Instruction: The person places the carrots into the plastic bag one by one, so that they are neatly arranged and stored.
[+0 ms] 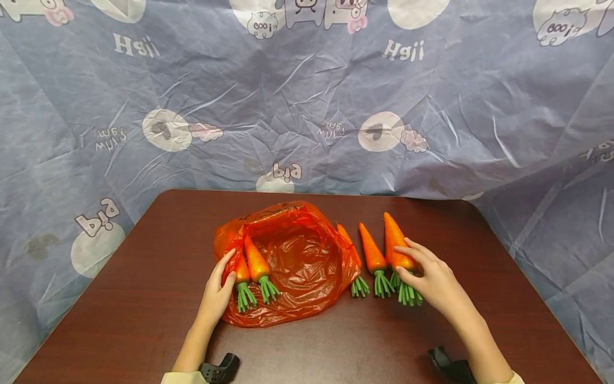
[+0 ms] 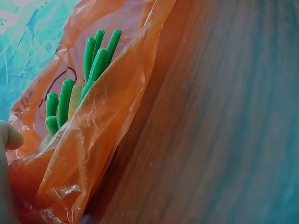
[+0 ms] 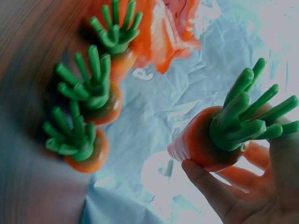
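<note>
My left hand (image 1: 217,292) holds the left rim of an orange-red plastic bag (image 1: 302,256), whose mouth gapes toward me. Two shiny carrots with stubby green tops, one at the rim (image 1: 242,271) and one beside it (image 1: 256,260), lie inside; their green stems (image 2: 98,63) show above the bag's edge in the left wrist view. My right hand (image 1: 434,274) grips another carrot (image 3: 201,137) between thumb and fingers, raised off the table. Left of it lie several more: a carrot (image 1: 371,248) in the middle, one partly covered by the bag (image 1: 344,234), and one mostly hidden behind the held carrot.
The dark brown tabletop (image 1: 326,352) carries everything. Behind it hangs a creased blue-grey cloth (image 1: 297,96) with cartoon prints, meeting the table's far edge. A black band sits on each wrist, the left band (image 1: 220,368) and the right band (image 1: 451,365).
</note>
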Action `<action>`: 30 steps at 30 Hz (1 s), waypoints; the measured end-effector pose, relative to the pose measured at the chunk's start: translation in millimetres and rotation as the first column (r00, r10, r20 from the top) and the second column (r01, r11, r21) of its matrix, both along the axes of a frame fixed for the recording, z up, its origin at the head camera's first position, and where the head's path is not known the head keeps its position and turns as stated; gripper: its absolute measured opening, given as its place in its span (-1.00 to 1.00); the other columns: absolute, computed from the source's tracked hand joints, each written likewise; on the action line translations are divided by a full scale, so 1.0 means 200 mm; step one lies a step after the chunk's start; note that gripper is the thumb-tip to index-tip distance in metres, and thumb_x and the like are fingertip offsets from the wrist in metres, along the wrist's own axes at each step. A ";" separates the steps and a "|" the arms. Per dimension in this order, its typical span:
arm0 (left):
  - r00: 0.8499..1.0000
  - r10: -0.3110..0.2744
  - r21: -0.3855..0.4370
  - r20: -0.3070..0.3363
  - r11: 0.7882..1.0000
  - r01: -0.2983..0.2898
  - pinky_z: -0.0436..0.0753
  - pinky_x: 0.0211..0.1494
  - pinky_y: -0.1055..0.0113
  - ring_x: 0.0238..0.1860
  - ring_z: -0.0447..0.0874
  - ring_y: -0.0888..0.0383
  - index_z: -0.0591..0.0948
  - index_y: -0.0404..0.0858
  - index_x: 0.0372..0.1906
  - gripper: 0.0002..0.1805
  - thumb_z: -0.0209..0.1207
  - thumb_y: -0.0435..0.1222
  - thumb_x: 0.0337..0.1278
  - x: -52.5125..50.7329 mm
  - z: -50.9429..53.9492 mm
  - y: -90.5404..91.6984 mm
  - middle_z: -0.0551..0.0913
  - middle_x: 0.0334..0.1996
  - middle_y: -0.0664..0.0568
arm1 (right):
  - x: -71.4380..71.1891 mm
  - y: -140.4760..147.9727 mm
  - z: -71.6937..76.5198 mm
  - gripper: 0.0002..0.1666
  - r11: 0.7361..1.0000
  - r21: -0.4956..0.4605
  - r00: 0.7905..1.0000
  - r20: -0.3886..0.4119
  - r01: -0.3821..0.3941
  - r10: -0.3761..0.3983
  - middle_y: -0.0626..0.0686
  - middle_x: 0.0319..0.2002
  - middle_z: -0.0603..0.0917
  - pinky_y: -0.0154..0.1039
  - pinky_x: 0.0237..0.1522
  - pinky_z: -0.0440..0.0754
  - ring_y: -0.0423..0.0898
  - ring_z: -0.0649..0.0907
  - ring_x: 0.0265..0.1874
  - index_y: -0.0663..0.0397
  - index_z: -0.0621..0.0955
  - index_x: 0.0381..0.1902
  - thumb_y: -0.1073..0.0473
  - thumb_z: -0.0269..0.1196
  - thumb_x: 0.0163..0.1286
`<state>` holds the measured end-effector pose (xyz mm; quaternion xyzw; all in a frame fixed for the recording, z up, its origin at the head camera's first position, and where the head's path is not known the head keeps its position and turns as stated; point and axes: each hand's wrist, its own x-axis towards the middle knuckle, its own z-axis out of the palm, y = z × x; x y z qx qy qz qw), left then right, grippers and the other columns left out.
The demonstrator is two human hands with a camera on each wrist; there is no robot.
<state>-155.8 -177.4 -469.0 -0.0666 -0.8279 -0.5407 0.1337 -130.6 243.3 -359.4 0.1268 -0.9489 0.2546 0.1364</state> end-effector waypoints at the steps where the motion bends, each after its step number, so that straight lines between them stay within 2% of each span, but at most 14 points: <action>1: 1.000 -0.001 0.006 -0.002 1.000 0.001 0.16 0.32 -0.08 0.33 0.13 -0.02 0.25 -0.07 0.32 -0.48 -0.07 -0.38 0.26 0.00 0.00 0.00 0.23 0.32 -0.12 | 0.01 -0.01 0.00 -0.56 1.000 -0.004 1.000 -0.012 -0.007 0.007 0.20 0.21 0.41 0.18 -0.01 0.43 0.23 0.46 0.10 0.02 0.55 0.03 0.13 0.25 0.15; 4: 1.000 -0.002 0.018 -0.004 1.000 0.002 0.14 0.33 -0.07 0.33 0.13 0.00 0.25 -0.05 0.31 -0.48 -0.07 -0.38 0.26 0.00 0.00 0.00 0.23 0.32 -0.11 | 0.02 -0.04 0.02 -0.56 1.000 -0.002 0.998 -0.057 -0.024 0.024 0.16 0.19 0.44 0.08 -0.04 0.47 0.17 0.51 0.07 -0.02 0.56 0.01 0.16 0.28 0.11; 9: 1.000 -0.002 0.005 -0.008 1.000 0.002 0.14 0.33 -0.07 0.33 0.13 0.01 0.25 -0.06 0.32 -0.49 -0.08 -0.37 0.28 0.00 -0.01 0.00 0.23 0.32 -0.09 | 0.05 -0.09 0.04 -0.55 0.997 0.006 0.991 -0.112 -0.072 0.072 0.11 0.16 0.48 -0.26 -0.21 0.61 0.08 0.57 0.00 -0.07 0.58 -0.01 0.19 0.32 0.07; 13: 1.000 -0.006 0.007 -0.010 1.000 0.006 0.13 0.33 -0.08 0.33 0.13 0.00 0.25 -0.06 0.32 -0.49 -0.09 -0.37 0.28 0.00 -0.01 0.00 0.23 0.33 -0.09 | 0.08 -0.13 0.06 -0.53 0.992 -0.021 0.984 -0.135 -0.122 0.118 0.08 0.15 0.50 -0.55 -0.38 0.51 -0.04 0.59 -0.11 -0.09 0.58 -0.02 0.23 0.33 0.04; 16: 1.000 -0.004 0.008 -0.010 1.000 0.004 0.14 0.33 -0.07 0.33 0.13 0.01 0.25 -0.06 0.32 -0.49 -0.08 -0.38 0.27 0.00 0.00 0.00 0.23 0.32 -0.10 | 0.10 -0.15 0.07 -0.51 0.989 -0.027 0.976 -0.167 -0.147 0.140 0.05 0.16 0.50 -0.63 -0.38 0.37 -0.11 0.56 -0.17 -0.12 0.59 -0.03 0.25 0.34 0.01; 19: 1.000 -0.002 0.006 -0.011 1.000 0.002 0.15 0.33 -0.06 0.33 0.13 0.02 0.24 -0.06 0.32 -0.48 -0.07 -0.38 0.26 0.00 0.00 0.00 0.23 0.32 -0.10 | 0.12 -0.18 0.08 -0.48 0.985 -0.020 0.968 -0.193 -0.169 0.162 0.01 0.17 0.49 -0.76 -0.19 0.28 -0.08 0.57 -0.09 -0.15 0.59 -0.02 0.26 0.36 -0.01; 22: 1.000 -0.003 0.007 -0.012 1.000 0.003 0.15 0.32 -0.06 0.32 0.14 0.02 0.24 -0.07 0.32 -0.47 -0.07 -0.38 0.25 0.00 0.01 0.00 0.23 0.32 -0.11 | 0.14 -0.21 0.08 -0.46 0.982 -0.015 0.962 -0.200 -0.190 0.183 -0.02 0.18 0.49 -0.80 0.04 0.15 0.00 0.54 0.05 -0.20 0.59 -0.02 0.25 0.37 -0.03; 24: 1.000 -0.004 0.010 -0.012 1.000 0.004 0.15 0.32 -0.06 0.33 0.13 0.02 0.24 -0.07 0.32 -0.47 -0.07 -0.38 0.25 0.01 0.01 0.00 0.23 0.32 -0.11 | 0.15 -0.23 0.07 -0.45 0.978 -0.016 0.959 -0.200 -0.210 0.203 -0.03 0.18 0.49 -0.80 0.09 0.11 0.01 0.54 0.05 -0.21 0.58 -0.01 0.25 0.37 -0.03; 27: 1.000 -0.005 0.013 -0.009 1.000 0.005 0.15 0.32 -0.06 0.33 0.13 0.02 0.24 -0.08 0.32 -0.47 -0.07 -0.39 0.24 0.01 0.01 0.00 0.23 0.32 -0.11 | 0.16 -0.26 0.07 -0.45 0.971 -0.007 0.950 -0.207 -0.239 0.233 -0.03 0.17 0.50 -0.77 0.08 0.16 -0.01 0.56 0.02 -0.21 0.58 -0.02 0.23 0.38 -0.04; 30: 1.000 -0.005 0.014 -0.007 1.000 0.005 0.15 0.33 -0.06 0.33 0.13 0.02 0.24 -0.08 0.32 -0.46 -0.07 -0.41 0.24 0.01 0.01 0.00 0.23 0.32 -0.11 | 0.17 -0.28 0.06 -0.46 0.961 -0.009 0.941 -0.207 -0.277 0.270 -0.02 0.17 0.50 -0.73 -0.11 0.32 -0.09 0.58 -0.02 -0.21 0.58 -0.02 0.24 0.37 -0.04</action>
